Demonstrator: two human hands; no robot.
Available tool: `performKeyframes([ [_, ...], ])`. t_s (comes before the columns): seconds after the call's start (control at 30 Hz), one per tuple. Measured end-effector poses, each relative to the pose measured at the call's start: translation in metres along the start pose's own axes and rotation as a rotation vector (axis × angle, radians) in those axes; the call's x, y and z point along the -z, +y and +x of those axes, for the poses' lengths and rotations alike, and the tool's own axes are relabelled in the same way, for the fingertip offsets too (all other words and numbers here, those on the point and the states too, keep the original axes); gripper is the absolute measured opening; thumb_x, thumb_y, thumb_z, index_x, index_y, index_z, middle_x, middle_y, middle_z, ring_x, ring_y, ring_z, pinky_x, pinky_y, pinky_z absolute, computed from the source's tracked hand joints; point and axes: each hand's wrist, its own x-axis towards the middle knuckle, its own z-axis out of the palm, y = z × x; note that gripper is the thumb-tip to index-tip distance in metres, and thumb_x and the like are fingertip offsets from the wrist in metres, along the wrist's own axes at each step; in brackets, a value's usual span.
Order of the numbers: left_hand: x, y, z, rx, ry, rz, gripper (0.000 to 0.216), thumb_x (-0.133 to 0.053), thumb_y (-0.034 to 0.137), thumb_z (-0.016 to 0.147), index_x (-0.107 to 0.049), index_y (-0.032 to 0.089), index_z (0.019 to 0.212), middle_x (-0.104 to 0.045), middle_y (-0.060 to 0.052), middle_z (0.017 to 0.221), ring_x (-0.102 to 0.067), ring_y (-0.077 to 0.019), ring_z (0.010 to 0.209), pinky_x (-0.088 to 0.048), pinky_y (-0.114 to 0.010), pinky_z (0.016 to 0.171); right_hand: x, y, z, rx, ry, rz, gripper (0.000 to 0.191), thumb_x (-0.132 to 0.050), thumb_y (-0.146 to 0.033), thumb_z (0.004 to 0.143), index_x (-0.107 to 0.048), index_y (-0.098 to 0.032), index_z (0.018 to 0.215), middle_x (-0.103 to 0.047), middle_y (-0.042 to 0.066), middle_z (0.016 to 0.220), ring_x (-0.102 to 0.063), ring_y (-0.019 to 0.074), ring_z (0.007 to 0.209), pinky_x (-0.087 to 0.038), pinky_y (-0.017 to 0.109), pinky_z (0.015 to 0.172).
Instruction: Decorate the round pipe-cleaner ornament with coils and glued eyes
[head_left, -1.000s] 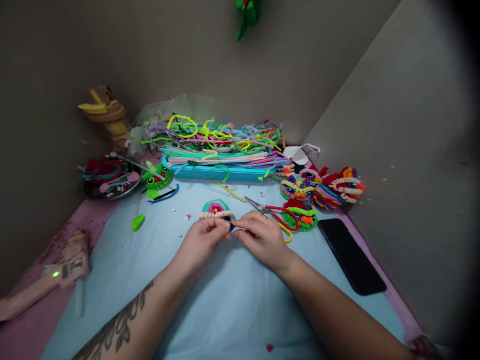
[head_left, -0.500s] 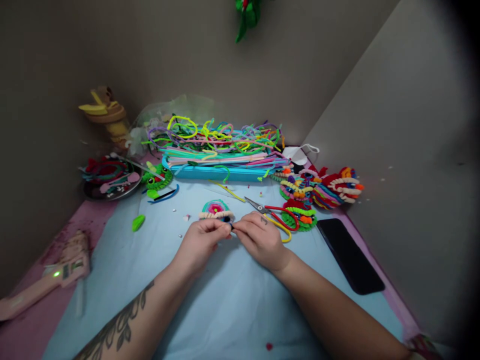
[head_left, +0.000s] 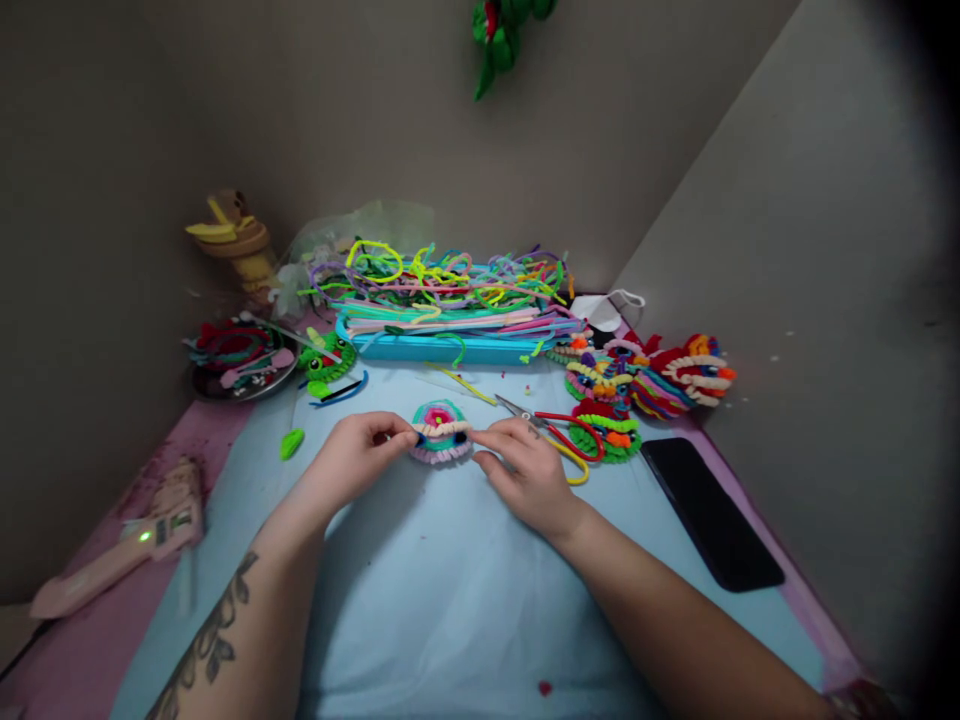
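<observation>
We have the fuzzy pipe-cleaner ornament [head_left: 440, 414] mid-desk [head_left: 420, 600], between our two hands and just in front of the blue tray [head_left: 450, 348] by the back edge. Our left hand [head_left: 352, 465] brings thumb and finger together on a dark patch [head_left: 421, 439] at the ornament's left side; we cannot tell whether they pinch or only press. Our right hand [head_left: 529, 470] sets its index fingertip at the right side, thumb a narrow gap below, gripping nothing we can see. Scissors [head_left: 527, 415] lie just beside that hand. We judge the ornament light, soft and unlikely to slip, though easily bent; its outer rim looks the safest hold.
</observation>
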Motion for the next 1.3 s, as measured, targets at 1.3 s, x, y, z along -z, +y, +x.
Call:
performKeyframes([
  [1.3, -0.025, -0.037, 0.019, -0.42, 0.171, 0.397, 0.034, -0.057, 0.011, 0.076, -0.063, 0.018, 0.109, -0.068, -0.008, 0.108, -0.058, -0.0241, 0.105, -0.044, -0.039, 0.093, -0.017, 0.014, -0.005, -0.105, -0.176, -0.105, 0.026, -0.052, -0.01, 0.085, -0.071, -0.022, 0.098, -0.064, 0.009, 0.103, -0.056, 0.0236, 0.099, -0.05, 0.042, 0.085],
])
